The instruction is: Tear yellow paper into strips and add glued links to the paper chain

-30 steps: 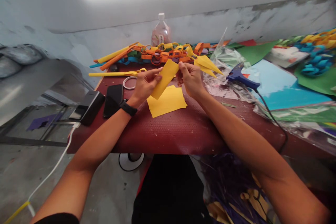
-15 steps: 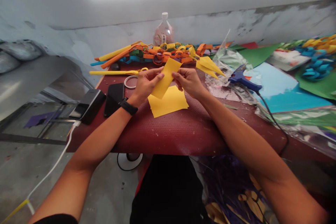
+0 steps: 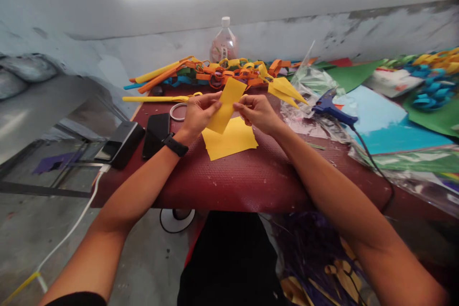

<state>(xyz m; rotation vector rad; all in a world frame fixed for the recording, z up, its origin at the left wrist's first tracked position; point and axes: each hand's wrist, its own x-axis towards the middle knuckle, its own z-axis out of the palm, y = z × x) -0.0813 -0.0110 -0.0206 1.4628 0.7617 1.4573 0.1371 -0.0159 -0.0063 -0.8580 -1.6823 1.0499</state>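
Note:
Both my hands hold a folded yellow paper strip (image 3: 227, 104) above the dark red table (image 3: 247, 177). My left hand (image 3: 198, 114) pinches its left edge, a black watch on the wrist. My right hand (image 3: 257, 112) pinches its right edge with curled fingers. Flat on the table under the strip lies a stack of yellow paper squares (image 3: 229, 139). Just behind my right hand rest folded yellow paper points (image 3: 285, 90).
A paper chain (image 3: 222, 71) and a plastic bottle (image 3: 223, 45) sit at the back. A blue glue gun (image 3: 332, 109) lies to the right on plastic wrap, beside blue and green sheets. A tape roll (image 3: 177, 111), phone (image 3: 155, 135) and power bank (image 3: 122, 144) lie to the left.
My right hand has slid down from the strip's top edge toward its middle. The strip stays tilted between both hands; the view shifted slightly.

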